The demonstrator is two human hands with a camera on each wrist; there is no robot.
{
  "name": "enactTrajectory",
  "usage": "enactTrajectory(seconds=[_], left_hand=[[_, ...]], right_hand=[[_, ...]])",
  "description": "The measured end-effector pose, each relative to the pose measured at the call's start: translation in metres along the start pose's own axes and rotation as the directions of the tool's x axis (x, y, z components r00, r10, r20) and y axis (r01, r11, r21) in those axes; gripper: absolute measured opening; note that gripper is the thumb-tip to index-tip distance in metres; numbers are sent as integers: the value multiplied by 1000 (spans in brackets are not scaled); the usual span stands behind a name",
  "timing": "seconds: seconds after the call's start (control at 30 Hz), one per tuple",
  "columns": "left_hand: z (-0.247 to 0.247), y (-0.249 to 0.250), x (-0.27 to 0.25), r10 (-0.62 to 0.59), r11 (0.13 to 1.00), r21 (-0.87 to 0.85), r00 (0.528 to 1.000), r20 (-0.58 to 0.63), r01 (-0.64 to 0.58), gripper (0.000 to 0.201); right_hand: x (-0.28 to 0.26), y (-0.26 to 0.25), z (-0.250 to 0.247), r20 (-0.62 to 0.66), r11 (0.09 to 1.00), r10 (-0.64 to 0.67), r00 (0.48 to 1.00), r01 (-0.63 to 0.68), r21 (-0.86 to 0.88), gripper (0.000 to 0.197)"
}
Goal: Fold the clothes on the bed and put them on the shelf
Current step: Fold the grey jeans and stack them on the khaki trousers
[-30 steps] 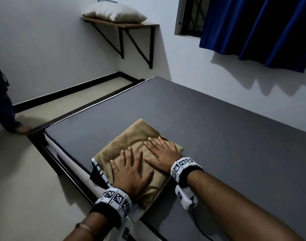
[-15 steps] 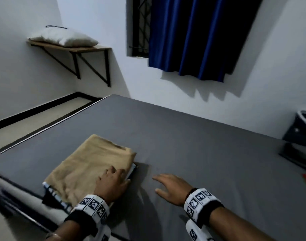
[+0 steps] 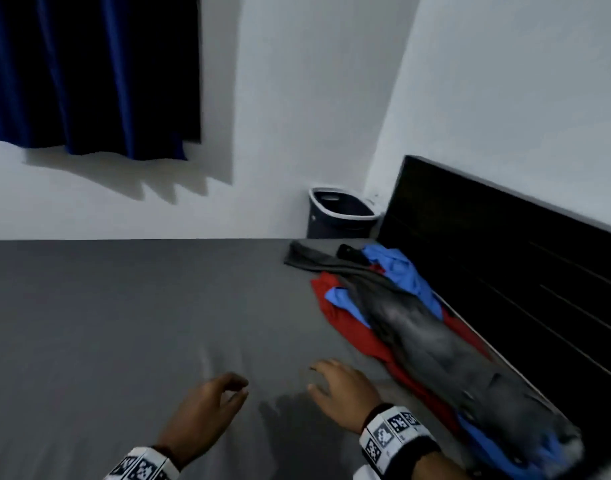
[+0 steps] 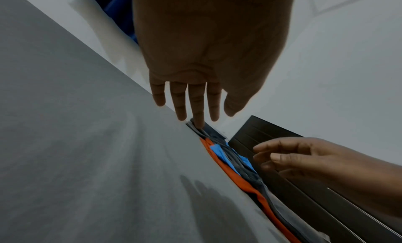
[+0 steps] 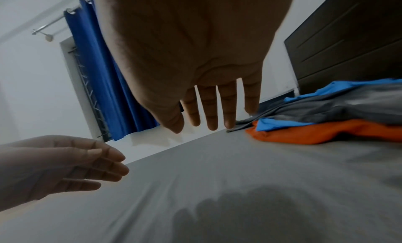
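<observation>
A heap of unfolded clothes point(image 3: 418, 327) lies along the right side of the grey bed point(image 3: 124, 323), against the dark headboard point(image 3: 505, 258): a grey garment on top, with blue and red-orange pieces under it point(image 5: 315, 131). My left hand point(image 3: 207, 407) hovers over bare mattress, fingers relaxed and empty. My right hand point(image 3: 338, 389) hovers just left of the heap's near end, fingers straight and holding nothing point(image 5: 217, 109). The folded tan garment and the shelf are out of view.
A dark laundry basket point(image 3: 338, 213) stands on the floor in the corner beyond the bed. A blue curtain point(image 3: 89, 71) hangs over the window on the far wall. White walls close the bed in behind and to the right.
Both hands have left the folded tan garment and swung right with my view. The clothes heap by the headboard has come into sight; the shelf has dropped out.
</observation>
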State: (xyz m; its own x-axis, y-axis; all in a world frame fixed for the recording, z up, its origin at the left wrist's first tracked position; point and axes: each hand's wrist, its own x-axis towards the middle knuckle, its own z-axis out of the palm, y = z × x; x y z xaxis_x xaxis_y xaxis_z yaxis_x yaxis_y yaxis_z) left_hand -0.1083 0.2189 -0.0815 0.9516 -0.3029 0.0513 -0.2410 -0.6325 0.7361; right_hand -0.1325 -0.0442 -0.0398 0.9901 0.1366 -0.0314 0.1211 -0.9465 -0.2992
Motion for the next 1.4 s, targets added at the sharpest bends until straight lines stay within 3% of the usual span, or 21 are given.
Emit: enactTrajectory(seconds=[0.1,0.2,0.33,0.47,0.57,0.67,0.77,0.87,1.03,1.17,1.27,1.3,1.4], left_hand=[[48,40,38,81,997,-14,994,69,-81,7],[89,77,69,135,991,5,981,143,-137,8],[142,116,105,189,981,5,952,242,-196,14],[189,144,126,214,973,15,929,303,-229,17],[210,157,130,237,969,-5,915,325,-249,21],[222,163,127,245,967,-19,906,344,-254,20],[223,164,119,258,964,-39,898,356,-262,24],[217,165,114,275,960,-48,901,336,-275,21],[204,174,108,281,960,-94,908,310,-265,19],[197,178,103,252,968,-105,909,333,-230,37],[197,180,94,214,967,-212,895,392,-139,56],[197,182,89,200,957,-279,879,433,-80,66],[196,194,72,243,872,-481,772,588,92,104]], right_hand=[[-16,67,-23,-72,991,134,988,-135,-8,53],[-28,129,-37,-136,973,223,965,-229,-34,44],[-48,201,-45,-124,916,365,923,-379,-130,62],[-66,261,-39,42,841,520,853,-502,-204,93],[-76,287,-25,46,846,508,860,-487,-216,79],[-77,294,-17,-45,885,420,907,-420,-203,48],[-74,290,-22,-63,881,432,900,-435,-186,27],[-73,285,-38,-33,856,467,884,-461,-233,20],[-65,267,-68,-57,868,417,907,-416,-270,20],[-57,239,-94,-60,890,393,917,-396,-227,28],[-52,220,-99,-97,912,386,917,-395,-111,22],[-49,213,-97,-113,922,376,920,-383,-50,17],[-34,183,-89,-148,927,365,919,-344,151,32]])
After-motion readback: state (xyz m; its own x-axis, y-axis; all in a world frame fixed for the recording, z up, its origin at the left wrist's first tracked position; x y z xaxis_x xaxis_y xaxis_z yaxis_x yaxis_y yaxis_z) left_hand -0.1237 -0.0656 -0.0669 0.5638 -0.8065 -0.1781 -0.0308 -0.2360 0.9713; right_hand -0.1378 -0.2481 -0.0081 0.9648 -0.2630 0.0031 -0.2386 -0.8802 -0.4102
